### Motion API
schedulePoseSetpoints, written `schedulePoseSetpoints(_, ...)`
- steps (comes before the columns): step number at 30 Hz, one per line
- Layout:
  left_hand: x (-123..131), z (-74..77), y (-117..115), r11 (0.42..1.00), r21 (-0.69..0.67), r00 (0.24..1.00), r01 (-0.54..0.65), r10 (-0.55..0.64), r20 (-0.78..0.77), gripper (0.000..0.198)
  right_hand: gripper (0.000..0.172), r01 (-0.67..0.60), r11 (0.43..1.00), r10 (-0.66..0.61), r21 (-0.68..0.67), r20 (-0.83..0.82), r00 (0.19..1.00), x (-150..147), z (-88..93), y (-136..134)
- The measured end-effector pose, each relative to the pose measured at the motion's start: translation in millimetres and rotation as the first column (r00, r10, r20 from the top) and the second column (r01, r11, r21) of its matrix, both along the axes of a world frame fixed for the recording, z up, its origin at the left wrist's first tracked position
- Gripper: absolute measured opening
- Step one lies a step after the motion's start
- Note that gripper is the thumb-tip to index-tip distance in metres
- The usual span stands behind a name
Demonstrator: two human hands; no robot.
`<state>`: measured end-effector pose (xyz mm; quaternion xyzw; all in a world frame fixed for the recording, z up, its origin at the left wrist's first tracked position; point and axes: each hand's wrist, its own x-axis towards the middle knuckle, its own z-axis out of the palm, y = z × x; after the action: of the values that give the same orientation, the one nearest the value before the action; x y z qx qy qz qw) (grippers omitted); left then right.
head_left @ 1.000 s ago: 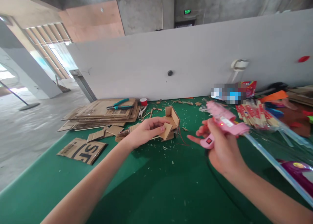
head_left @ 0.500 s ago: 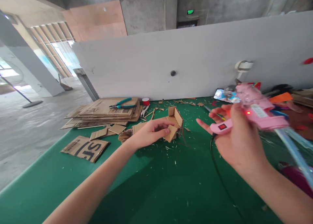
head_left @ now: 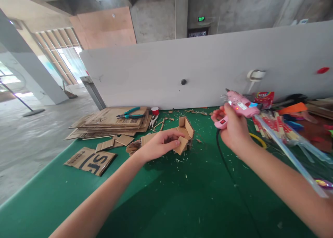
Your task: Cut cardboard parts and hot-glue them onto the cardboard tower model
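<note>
My left hand (head_left: 162, 144) pinches a small square cardboard piece (head_left: 181, 146) at the near side of a cardboard model (head_left: 187, 126) with upright walls at its right end. Whether that piece touches the model I cannot tell. The model's longer body, partly hidden under the hand, runs left to a rounded cardboard end (head_left: 133, 146). My right hand (head_left: 232, 128) is wrapped round the handle of a pink glue gun (head_left: 243, 104), raised above the table to the right. Its nozzle points up and left, a red light shows, and a long clear glue stick (head_left: 288, 154) sticks out behind.
Teal pliers (head_left: 131, 113) lie on stacked cardboard sheets (head_left: 104, 123). A printed cardboard piece (head_left: 90, 160) is nearer. A red spool (head_left: 155, 110) and silver pliers (head_left: 153, 120) stand behind the model. The gun's black cord (head_left: 226, 163) trails across the green table (head_left: 192, 196). Craft sticks (head_left: 275, 125) lie right.
My right hand has brought the glue gun leftward and farther from me, closer to the model. My left hand stays on the cardboard piece.
</note>
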<state>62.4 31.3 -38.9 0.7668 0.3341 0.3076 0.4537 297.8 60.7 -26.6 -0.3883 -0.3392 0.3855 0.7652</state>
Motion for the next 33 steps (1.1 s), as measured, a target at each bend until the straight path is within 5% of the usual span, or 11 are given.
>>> schedulePoseSetpoints(4,0,-0.9,0,1.0,-0.002,1.0,0.005,-0.005,0.023,0.028,0.023,0.052,0.998,-0.053,0.026,0.037,0.998,6,8.6,18)
schedulePoseSetpoints(9,1,-6.7,4,0.99,-0.137,0.98,-0.043,0.069,0.186,0.03,0.025,-0.063,0.998,0.062,-0.001,0.148,0.987,-11,-13.2,-19)
schedulePoseSetpoints(13,0,-11.0,8,0.945,-0.309,0.87,-0.112,0.243,0.429,0.031,0.033,-0.33,0.941,0.332,-0.079,0.418,0.846,-15,-45.4,-66)
schedulePoseSetpoints(16,0,-10.4,10,0.925,-0.375,0.809,-0.063,0.267,0.524,0.025,0.037,-0.404,0.89,0.453,-0.212,0.516,0.728,-11,-68.7,-88)
schedulePoseSetpoints(23,1,-6.1,5,0.924,-0.379,0.86,-0.049,0.232,0.455,0.029,0.039,-0.424,0.845,0.534,-0.325,0.522,0.665,-6,-95.3,-87)
schedulePoseSetpoints(33,0,-8.4,7,0.94,-0.333,0.905,-0.079,0.208,0.37,0.028,0.042,-0.392,0.841,0.541,-0.373,0.567,0.621,-6,-87.4,-88)
